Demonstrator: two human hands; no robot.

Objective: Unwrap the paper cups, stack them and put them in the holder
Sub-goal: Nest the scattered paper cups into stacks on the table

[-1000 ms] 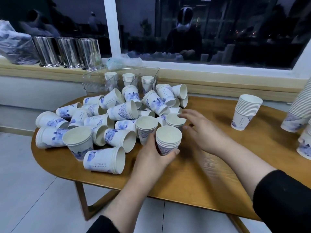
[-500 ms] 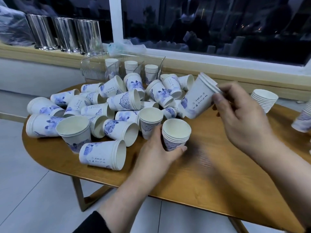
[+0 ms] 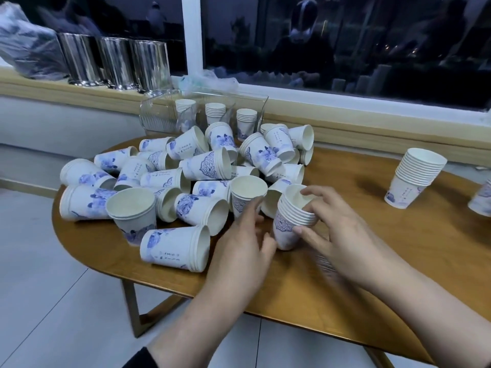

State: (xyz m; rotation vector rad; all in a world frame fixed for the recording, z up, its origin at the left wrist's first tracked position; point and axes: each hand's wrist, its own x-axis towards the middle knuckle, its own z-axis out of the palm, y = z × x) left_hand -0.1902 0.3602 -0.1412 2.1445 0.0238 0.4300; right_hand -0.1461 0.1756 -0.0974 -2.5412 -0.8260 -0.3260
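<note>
Writing: the cups carry blue floral prints and short columns of dark characters, too small and blurred for you to read; no brand shows.
Your right hand [image 3: 342,235]: grip closed round a short stack of cups [image 3: 292,217], thumb low on its side wall, fingers curled over the far rim, one fingertip dipping into the mouth. The stack tilts a little to the left, its base on or just above the bench [image 3: 345,288]; you cannot tell which.
Your left hand [image 3: 244,248]: palm down, fingers half open, holding nothing; fingertips touch the upright cup [image 3: 247,193] just left of the stack.
Loose cups: a pile of cups [image 3: 186,176], mostly on their sides, covers the left half of the bench.
Holder: the clear holder [image 3: 159,115] stands at the far edge with three short stacks in it.
Other stack: a taller finished stack [image 3: 414,176] stands upright, well apart on the right.
Windowsill: three steel canisters [image 3: 114,62] at far left.
</note>
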